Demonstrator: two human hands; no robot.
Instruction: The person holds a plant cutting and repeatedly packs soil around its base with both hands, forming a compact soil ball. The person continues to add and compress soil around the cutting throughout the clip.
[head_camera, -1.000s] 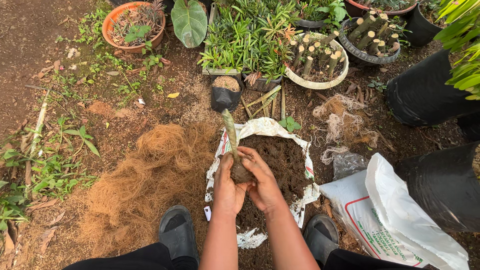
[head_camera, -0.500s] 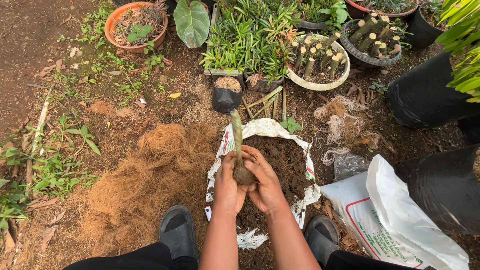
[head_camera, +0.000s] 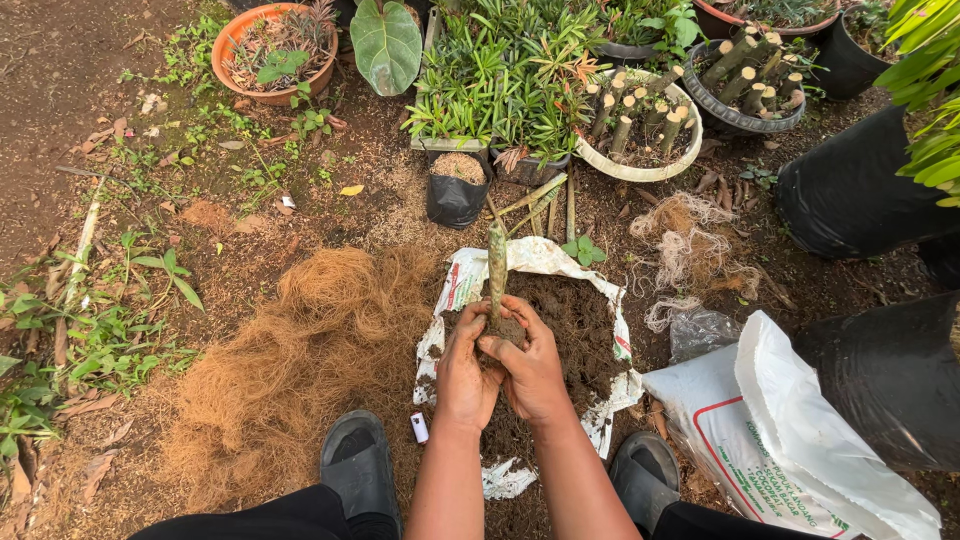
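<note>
My left hand (head_camera: 462, 372) and my right hand (head_camera: 535, 368) are cupped together around a clump of dark soil (head_camera: 507, 331) at the base of a green plant cutting (head_camera: 496, 265). The cutting stands upright above my fingers. Both hands are held over an open white sack (head_camera: 470, 275) filled with dark soil (head_camera: 575, 320). My fingers are dirty with soil.
A heap of brown coconut fibre (head_camera: 310, 350) lies to the left. A small black grow bag (head_camera: 455, 190) stands behind the sack. A white bag (head_camera: 790, 440) and large black bags (head_camera: 860, 190) are on the right. Potted plants and cuttings (head_camera: 640, 120) line the back. My sandals (head_camera: 355, 460) flank the sack.
My hands have kept pressing soil around the cutting's base; the cutting stands slightly more upright. Little else has moved.
</note>
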